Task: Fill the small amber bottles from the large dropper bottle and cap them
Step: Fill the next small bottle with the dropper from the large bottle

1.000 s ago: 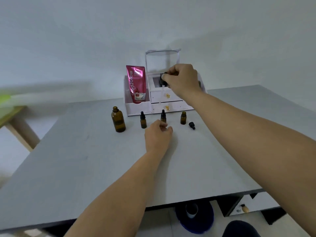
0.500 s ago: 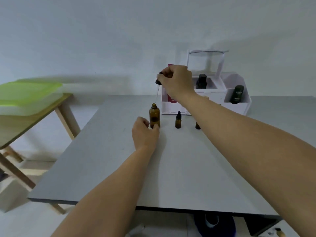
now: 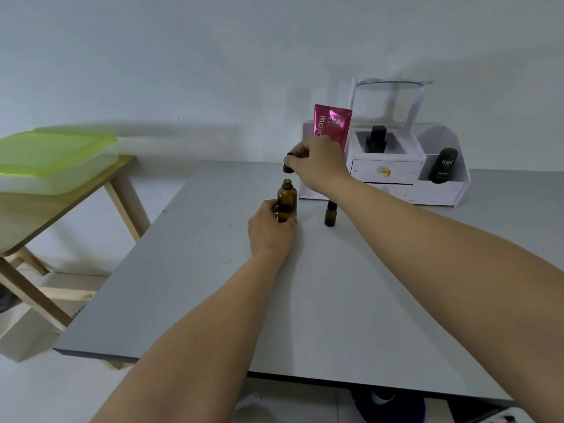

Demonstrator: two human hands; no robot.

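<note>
The large amber bottle (image 3: 287, 202) stands uncapped on the grey table (image 3: 305, 300). My left hand (image 3: 268, 232) grips its lower body. Just above its open neck, my right hand (image 3: 317, 161) pinches the black dropper cap (image 3: 287, 167); the glass tube below the cap is too faint to make out. One small amber bottle (image 3: 330, 214) with a black cap stands to the right, partly behind my right forearm. The other small bottles are hidden by that arm.
A white cosmetics organiser (image 3: 396, 178) sits at the table's back, holding a pink tube (image 3: 332, 123), a black bottle (image 3: 376, 140) and a dark tube (image 3: 442, 165). A wooden side table (image 3: 61, 203) with a green-lidded box (image 3: 55, 154) stands to the left.
My left hand left the small bottles and took hold of the large bottle. My right hand brought the dropper cap down close over the bottle's neck. My head turned left.
</note>
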